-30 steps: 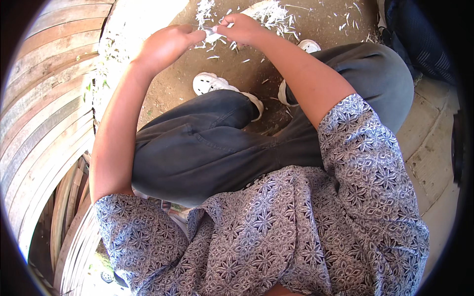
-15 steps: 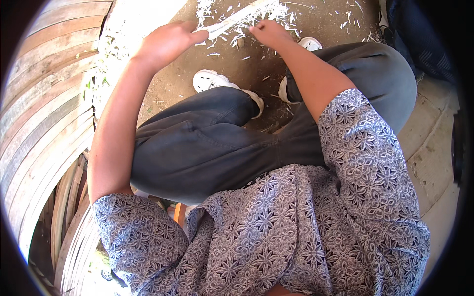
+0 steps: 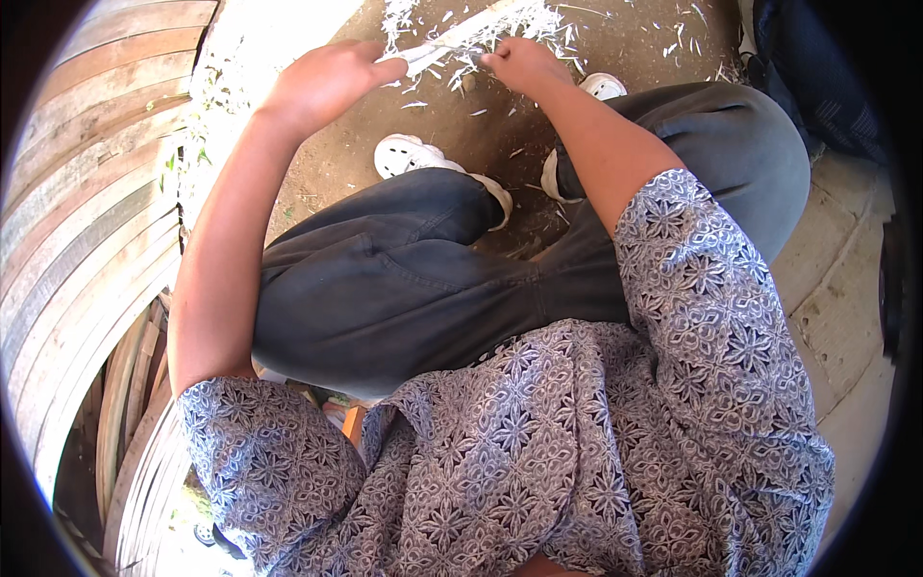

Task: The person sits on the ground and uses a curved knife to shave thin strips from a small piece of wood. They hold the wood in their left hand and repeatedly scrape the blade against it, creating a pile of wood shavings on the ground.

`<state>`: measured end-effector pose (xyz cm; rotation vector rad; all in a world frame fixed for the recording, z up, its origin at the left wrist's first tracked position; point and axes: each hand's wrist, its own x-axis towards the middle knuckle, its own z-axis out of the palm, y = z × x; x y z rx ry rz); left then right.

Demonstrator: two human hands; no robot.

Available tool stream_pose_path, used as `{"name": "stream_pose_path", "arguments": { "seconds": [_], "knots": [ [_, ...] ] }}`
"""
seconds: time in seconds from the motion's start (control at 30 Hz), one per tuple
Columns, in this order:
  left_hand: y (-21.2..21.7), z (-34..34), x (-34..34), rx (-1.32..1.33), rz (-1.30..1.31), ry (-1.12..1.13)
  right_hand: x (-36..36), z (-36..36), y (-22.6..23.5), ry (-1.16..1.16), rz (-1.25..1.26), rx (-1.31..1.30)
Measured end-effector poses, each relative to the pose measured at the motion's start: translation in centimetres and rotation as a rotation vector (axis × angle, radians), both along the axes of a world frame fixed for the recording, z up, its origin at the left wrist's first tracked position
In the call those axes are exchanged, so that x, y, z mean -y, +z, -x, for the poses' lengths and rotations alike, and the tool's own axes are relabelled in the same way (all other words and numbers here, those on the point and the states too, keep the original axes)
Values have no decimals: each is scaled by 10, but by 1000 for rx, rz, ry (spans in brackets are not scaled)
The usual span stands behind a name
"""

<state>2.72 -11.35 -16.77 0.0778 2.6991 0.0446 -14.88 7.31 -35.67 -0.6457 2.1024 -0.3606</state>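
My left hand (image 3: 332,85) is closed around the near end of a pale, slim wooden strip (image 3: 450,40), which slants away to the upper right. To the right of the strip is my right hand (image 3: 524,67), its fingers curled in a pinch. Something thin and dark seems to show by those fingertips, too small to name. Thin white shavings (image 3: 548,29) lie scattered around the strip and beyond my right hand.
Two white clog shoes (image 3: 409,156) are on the brown dirt ground below my hands. Curved rows of wooden slats (image 3: 106,125) stand at the left, with loose wood pieces (image 3: 125,394) below them. Dark fabric (image 3: 817,87) is at the upper right, near pale paving (image 3: 836,288).
My right hand has shifted slightly left, toward my left hand. The left hand stays in place on the strip.
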Motion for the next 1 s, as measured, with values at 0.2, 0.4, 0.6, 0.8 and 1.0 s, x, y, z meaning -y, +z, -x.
{"name": "stream_pose_path", "arguments": {
  "seconds": [0.2, 0.4, 0.6, 0.8, 1.0],
  "knots": [
    [0, -6, -3, -2, 1, 30, -14, 8, -34, -66, 56, -79],
    [-1, -3, 0, -7, -3, -6, 40, -26, 4, 6, 408, 156],
    [0, -3, -1, 10, -7, 10, 18, -16, -5, 46, 212, -4],
    [-9, -10, 1, -22, 4, 6, 13, -16, 18, 13, 65, -67],
    [-11, -13, 2, -49, -50, 55, -22, 15, -31, -51, -100, -95]
  ]
}}
